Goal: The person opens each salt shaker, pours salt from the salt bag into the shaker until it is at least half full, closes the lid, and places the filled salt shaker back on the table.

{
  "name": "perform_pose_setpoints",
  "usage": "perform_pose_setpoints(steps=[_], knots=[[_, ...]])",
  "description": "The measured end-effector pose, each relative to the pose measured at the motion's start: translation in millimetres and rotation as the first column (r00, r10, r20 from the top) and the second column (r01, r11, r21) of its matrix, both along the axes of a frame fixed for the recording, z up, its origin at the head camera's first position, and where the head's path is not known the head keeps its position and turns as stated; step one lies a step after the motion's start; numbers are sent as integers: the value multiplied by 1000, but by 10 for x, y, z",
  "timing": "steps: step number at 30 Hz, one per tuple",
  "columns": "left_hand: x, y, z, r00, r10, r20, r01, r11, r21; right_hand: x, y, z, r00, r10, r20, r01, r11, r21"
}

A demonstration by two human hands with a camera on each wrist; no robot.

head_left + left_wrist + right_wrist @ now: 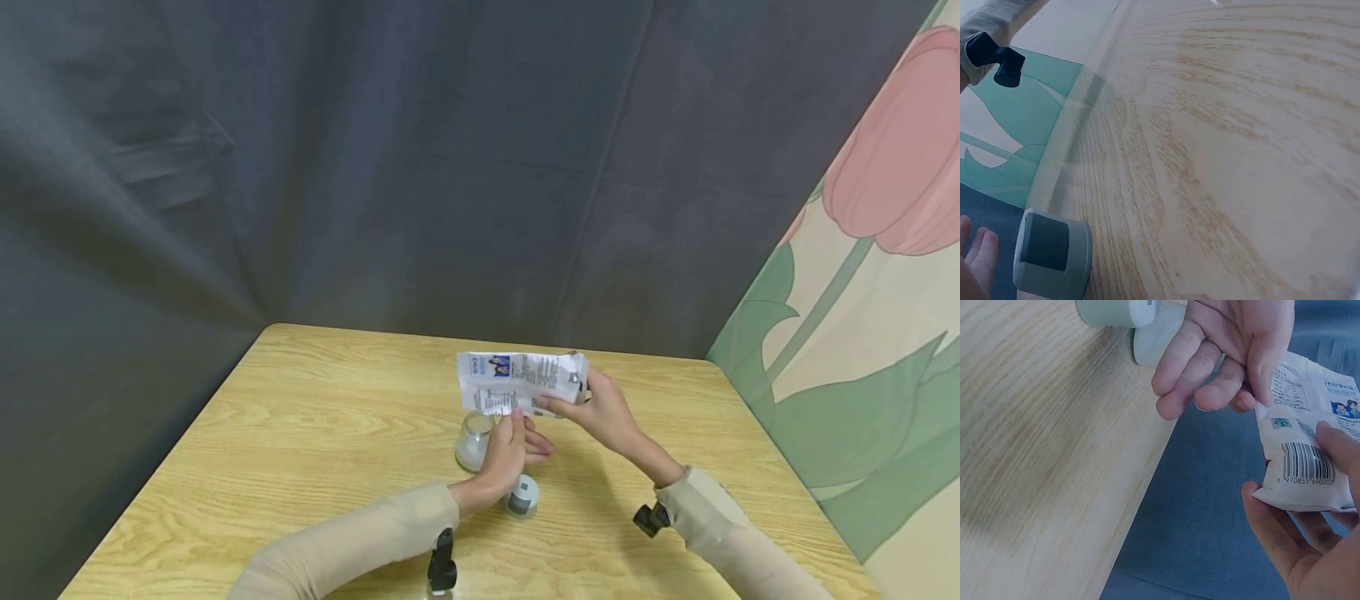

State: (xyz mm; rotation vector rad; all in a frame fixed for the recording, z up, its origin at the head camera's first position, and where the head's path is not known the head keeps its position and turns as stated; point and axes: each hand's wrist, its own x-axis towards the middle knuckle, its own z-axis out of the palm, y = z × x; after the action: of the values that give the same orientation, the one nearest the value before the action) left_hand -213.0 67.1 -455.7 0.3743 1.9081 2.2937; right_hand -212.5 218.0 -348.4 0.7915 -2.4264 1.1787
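A white printed packet (517, 379) hangs over the table, its barcode and text showing in the right wrist view. My right hand (603, 408) grips its right end, thumb (1338, 447) on the printed face and fingers underneath. At the packet's lower edge my left hand (506, 454) pinches it by the thumb, its other fingers (1179, 369) extending loosely below. Just left of that hand stands a clear glass jar (472, 450) with whitish contents, partly covered by the hand. Under the left wrist is a small pale container (522, 497) with a dark label patch (1046, 242).
The wooden table (322, 433) reaches back to a dark curtain (450, 167). On the right stands a wall panel (862, 375) painted with tulips. A black wrist camera (651, 519) hangs below the right sleeve, another (442, 562) below the left.
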Motion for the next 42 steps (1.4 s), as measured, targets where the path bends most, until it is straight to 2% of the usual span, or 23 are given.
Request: perform_pose_setpoints(steps=[6,13,19,22,27,30,37,38,42], knots=[[11,-3,-6,1000,-1,2,1,1000,14,-2,0,-25,1000,10,-29,-10,1000,4],[12,2,-17,1000,2,1,-2,1000,19,-211,123,-294,1000,1,-17,-1,1000,-2],[-2,12,-22,1000,3,10,-4,1000,26,-248,165,-331,1000,12,8,-12,1000,-9],[12,9,4,1000,3,12,-3,1000,26,-242,167,-325,1000,16,10,-15,1000,-14],[80,-14,120,1000,8,11,-8,1000,20,-236,166,-321,1000,12,16,-12,1000,-9],[70,-13,105,1000,8,10,-8,1000,16,-234,160,-316,1000,10,8,-10,1000,-4],[14,8,17,1000,1,-4,-1,1000,18,26,-4,23,1000,3,-17,-3,1000,27],[-9,16,-18,1000,2,1,-2,1000,13,28,-7,28,1000,4,-19,-4,1000,27],[-10,16,-26,1000,4,1,-4,1000,5,31,-12,35,1000,11,-24,-11,1000,28]])
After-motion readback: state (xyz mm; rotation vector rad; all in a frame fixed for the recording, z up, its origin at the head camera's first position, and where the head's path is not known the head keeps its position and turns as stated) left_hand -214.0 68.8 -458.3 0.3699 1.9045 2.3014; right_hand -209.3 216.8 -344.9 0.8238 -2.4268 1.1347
